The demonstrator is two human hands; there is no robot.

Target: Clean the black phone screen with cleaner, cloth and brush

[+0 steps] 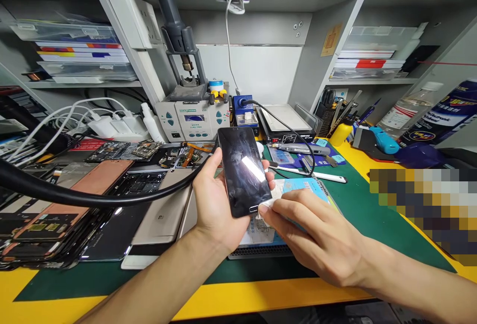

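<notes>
Smartphone [242, 165], black-fronted and upright, sits in the left hand [212, 202], above the desk [208, 306] and its green mat [387, 219], near the middle of the view. It is probably light enough for one hand, a stiff slab that will not bend to the grip. Its glass looks smooth and smeared, so it could slip under a sideways push, and the screen would likely crack or scratch if dropped or pressed at one point. The long side edges offer the best hold, with the palm behind and the fingers off the glass. The white wipe [265, 208] looks thin and limp, best pinched close to where it meets the phone.

The left hand grips the phone from behind, its thumb along one long edge and its fingertips showing past the other; the forearm rises from the lower left, palm turned up. The right hand [324, 234] comes in from the right, knuckles up, thumb and fingers closed on the wipe at the bottom corner, just beside the home button [254, 208]. Below the hands lies a blue-and-white packet [298, 186]; a gold phone back [162, 214] lies to the left.
</notes>
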